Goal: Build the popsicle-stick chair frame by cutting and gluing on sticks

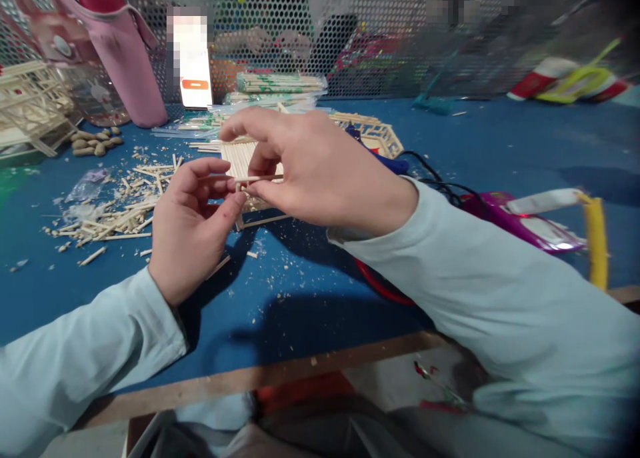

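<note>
Both my hands meet over a small model made of thin wooden sticks (237,154), which stands on the blue table. My right hand (320,171) reaches in from the right, thumb and fingers pinching a short wooden stick (250,178) that lies level along the model's near edge. On the left, my left hand (193,221) has its thumb and fingers closed about the same stick's left end and the model's corner. A thin frame with a leg shows beneath my fingers. My right hand hides much of the model.
Loose sticks and scraps (120,218) lie left, near peanuts (95,141) and a pink bottle (127,65). Behind are a lit phone (195,65), bagged sticks (280,85) and a perforated metal screen (280,31). Black cables (435,171) and a purple device (530,221) lie right.
</note>
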### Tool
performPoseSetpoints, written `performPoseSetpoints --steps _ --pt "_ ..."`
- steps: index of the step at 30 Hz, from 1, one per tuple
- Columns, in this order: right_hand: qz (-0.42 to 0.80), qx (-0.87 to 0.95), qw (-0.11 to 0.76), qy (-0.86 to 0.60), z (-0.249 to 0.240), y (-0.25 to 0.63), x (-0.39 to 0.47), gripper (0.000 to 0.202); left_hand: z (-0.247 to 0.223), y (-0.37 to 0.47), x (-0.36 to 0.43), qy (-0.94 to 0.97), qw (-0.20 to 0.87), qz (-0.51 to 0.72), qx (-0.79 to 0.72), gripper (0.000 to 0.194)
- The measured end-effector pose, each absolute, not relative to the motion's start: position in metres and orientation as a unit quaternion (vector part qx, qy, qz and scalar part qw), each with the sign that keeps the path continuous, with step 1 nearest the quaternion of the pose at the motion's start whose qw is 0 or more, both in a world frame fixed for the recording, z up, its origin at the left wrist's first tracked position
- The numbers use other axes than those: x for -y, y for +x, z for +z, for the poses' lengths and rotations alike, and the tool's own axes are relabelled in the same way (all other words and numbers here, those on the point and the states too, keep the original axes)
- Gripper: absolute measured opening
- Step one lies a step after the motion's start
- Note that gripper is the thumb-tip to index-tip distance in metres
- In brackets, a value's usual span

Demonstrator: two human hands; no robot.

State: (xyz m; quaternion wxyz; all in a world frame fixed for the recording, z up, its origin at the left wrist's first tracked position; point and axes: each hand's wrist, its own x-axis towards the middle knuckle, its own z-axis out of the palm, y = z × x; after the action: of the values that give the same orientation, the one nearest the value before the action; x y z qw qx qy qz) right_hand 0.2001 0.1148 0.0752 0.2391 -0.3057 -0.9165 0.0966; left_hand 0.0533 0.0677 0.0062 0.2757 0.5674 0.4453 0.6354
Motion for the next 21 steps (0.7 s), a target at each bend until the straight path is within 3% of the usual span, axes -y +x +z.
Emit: performPoseSetpoints --steps 13,19,21 --pt "0.014 0.916 0.215 -0.340 0.095 0.211 -0.110 0.049 0.009 0.055 -0.068 0.558 0.267 0.632 -0.468 0.024" --pt "-0.025 0.861 0.377 -0.342 0.084 0.226 -0.090 0.012 0.010 0.055 -0.068 0.562 0.259 0.626 -0.475 0.023" --pt "0.031 0.846 0.402 -0.348 0.068 0.225 -0.083 0.014 0.010 0.055 -0.068 0.557 0.272 0.625 -0.474 0.023"
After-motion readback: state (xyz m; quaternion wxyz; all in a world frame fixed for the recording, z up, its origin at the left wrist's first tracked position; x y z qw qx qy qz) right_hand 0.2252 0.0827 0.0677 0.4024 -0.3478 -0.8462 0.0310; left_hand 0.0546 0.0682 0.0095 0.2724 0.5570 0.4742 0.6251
